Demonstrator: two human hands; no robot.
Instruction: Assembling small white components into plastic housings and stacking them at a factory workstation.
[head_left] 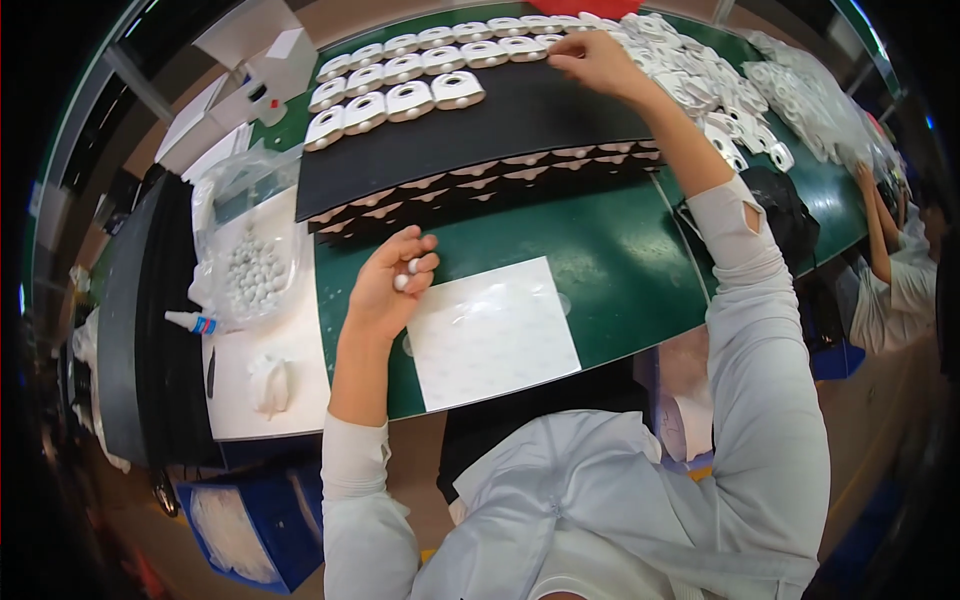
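Note:
My left hand (388, 285) is curled, palm up, over the green table, with small white balls (402, 282) held in its fingers. My right hand (600, 65) reaches to the far side, its fingertips pinched together at the right end of the second row of white plastic housings (480, 53). What sits between those fingertips is too small to make out. The housings stand in rows on a black sheet (420, 150), which lies over layers with more white parts along the front edge. A white sheet (495, 335) rests on the table beside my left hand.
On the left lie a clear bag of white balls (255, 272), a small glue bottle (190, 322) and a crumpled white wad (270, 385). Loose white parts (690, 75) are heaped at the back right, beside a black bag (780, 215). Another person's arm (877, 220) shows far right.

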